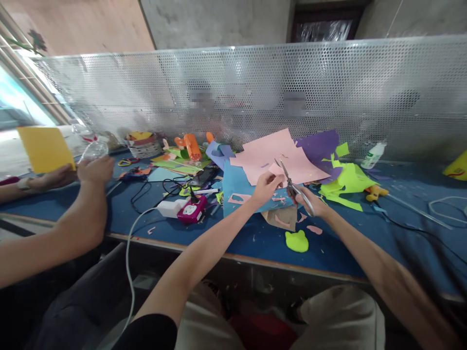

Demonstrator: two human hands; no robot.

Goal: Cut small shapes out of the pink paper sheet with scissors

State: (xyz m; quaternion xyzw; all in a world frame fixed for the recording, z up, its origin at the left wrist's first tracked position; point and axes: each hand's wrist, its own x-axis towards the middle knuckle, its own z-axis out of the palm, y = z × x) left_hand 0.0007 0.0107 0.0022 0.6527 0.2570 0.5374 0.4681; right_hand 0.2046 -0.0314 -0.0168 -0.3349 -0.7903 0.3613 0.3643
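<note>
My left hand (268, 188) pinches a small piece of pink paper (277, 171). Close beside it, my right hand (308, 200) grips a pair of scissors (287, 178), whose blades are parted and point up and away at the edge of that piece. Behind both hands lies a large pink sheet (279, 151) with a ragged outline, resting over blue paper (235, 182) and purple paper (323, 143). Nearer to me on the table are a yellow-green cat-head cutout (296, 241), pink scraps (314, 229) and a brownish piece (280, 218).
A magenta power strip (191, 209) with a white plug (170, 208) and cable stands left. Yellow-green paper (346, 182), a white bottle (374, 154) and a glue gun (376, 192) are right. At far left, another person's hands hold a clear bottle (95, 150) and yellow card (45, 149). A perforated screen (233, 92) borders the back.
</note>
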